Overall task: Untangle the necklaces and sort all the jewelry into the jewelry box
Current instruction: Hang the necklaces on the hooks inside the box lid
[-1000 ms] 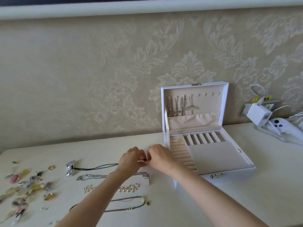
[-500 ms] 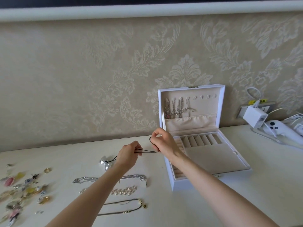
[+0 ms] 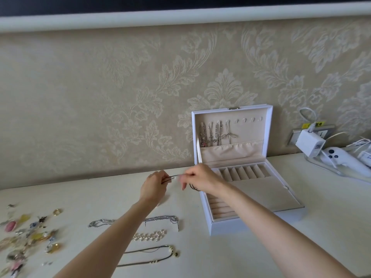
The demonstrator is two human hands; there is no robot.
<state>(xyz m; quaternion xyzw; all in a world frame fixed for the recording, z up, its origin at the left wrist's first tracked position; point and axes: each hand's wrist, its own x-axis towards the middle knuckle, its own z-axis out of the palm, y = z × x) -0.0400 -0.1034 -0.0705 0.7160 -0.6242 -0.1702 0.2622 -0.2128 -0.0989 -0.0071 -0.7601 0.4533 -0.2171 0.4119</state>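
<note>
1. The left hand point(image 3: 153, 185) and right hand point(image 3: 201, 180) each pinched the black cord necklace point(image 3: 168, 179), held above the counter point(image 3: 220, 257) just left of the jewelry box point(image 3: 257, 220).
2. Advised handling was a taut cord, looped over a free lid hook point(image 3: 244, 119) right of the hung chains point(image 3: 210, 135).

White jewelry box point(image 3: 241, 224) sits open on the table, lid point(image 3: 269, 129) upright, a few chains point(image 3: 210, 135) hung on its hooks. Black cord necklace point(image 3: 168, 178) is off the table, pinched between left hand point(image 3: 153, 185) and right hand point(image 3: 202, 179). 3 lie flat, apart: silver chain point(image 3: 160, 219), pearl strand point(image 3: 149, 236), dark cord with gold beads point(image 3: 152, 255). Small mixed pieces point(image 3: 30, 235) are scattered far left.
</note>
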